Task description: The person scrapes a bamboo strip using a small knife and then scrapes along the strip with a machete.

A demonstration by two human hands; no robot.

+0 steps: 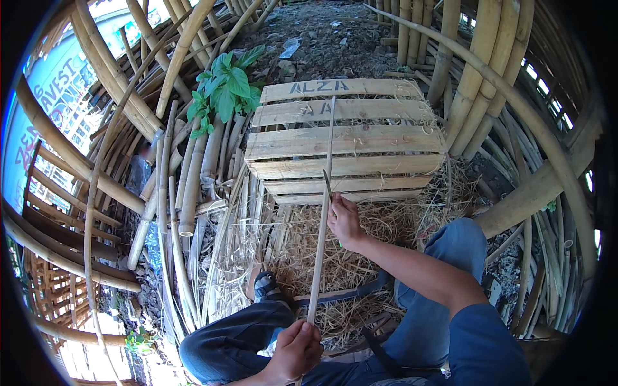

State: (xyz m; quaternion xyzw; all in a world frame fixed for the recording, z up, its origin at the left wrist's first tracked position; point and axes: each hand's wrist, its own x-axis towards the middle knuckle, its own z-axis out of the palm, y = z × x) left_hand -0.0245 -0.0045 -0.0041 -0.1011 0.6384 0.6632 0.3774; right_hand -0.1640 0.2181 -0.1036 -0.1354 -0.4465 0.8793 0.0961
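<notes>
A long, thin bamboo strip (318,270) runs from my lap up across the slats of a wooden crate (360,138). My left hand (296,350) is closed around its lower end, close to my body. Farther up, my right hand (345,220) grips a knife (327,182), its dark narrow blade lying against the strip just in front of the crate. The knife's handle is mostly hidden in my fingers. Pale shavings cling to the crate's slats, and a thick heap of shavings (360,257) covers the ground between my legs.
Bamboo poles (193,186) and split strips lie piled on the left beside a leafy green plant (225,90). Thick upright bamboo poles (486,71) stand at the right, with a curved pole (521,109) arching past. A dark strap (341,294) crosses the shavings near my foot.
</notes>
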